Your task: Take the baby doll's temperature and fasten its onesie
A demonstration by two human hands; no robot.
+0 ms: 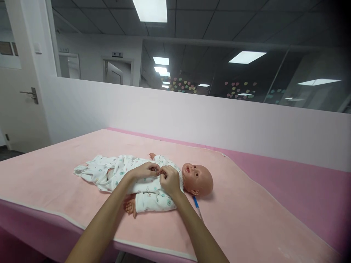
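A baby doll (pixel 199 179) lies on its back with its head to the right, wearing a white patterned romper (pixel 153 201). Over its chest my two hands meet, almost touching. My left hand (pixel 144 170) has its fingers curled together on the front of the romper. Just right of it, below the doll's neck, my right hand (pixel 170 179) is closed with its fingertips pinching the cloth. The exact spot between the fingertips is mostly hidden. One doll hand (pixel 130 206) sticks out of the near sleeve. Toward the doll's feet, the romper gapes around a leg.
A pink padded mat (pixel 246 212) with a pale edge covers the table. Beside the doll's head lies a thin blue-and-white stick (pixel 195 203), partly behind my right forearm. A low white wall (pixel 205 122) with glass above runs behind, and a door (pixel 22 87) stands at left.
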